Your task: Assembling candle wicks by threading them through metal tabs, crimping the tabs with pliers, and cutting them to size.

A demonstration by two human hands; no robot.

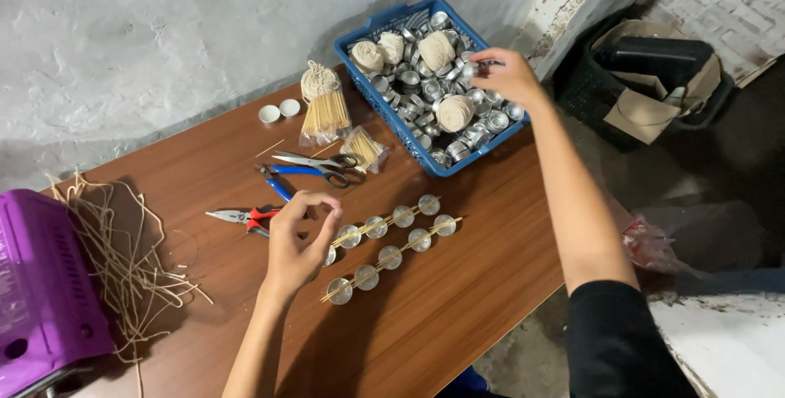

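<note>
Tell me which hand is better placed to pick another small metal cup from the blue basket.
Right. The right hand is already over the blue basket, fingers among the metal cups; the left hand is at the skewered rows.

I have one view only, from the camera on the person's head. It looks steeply down and forward across the table [458, 300], whose far edge runs on a slant against the wall [163, 30] at the top. It sits close: both forearms enter from the bottom edge, the left hand [298, 243] near the middle and the right hand [509, 78] stretched toward the upper right. The floor [736, 234] shows beyond the table's right side.
</note>
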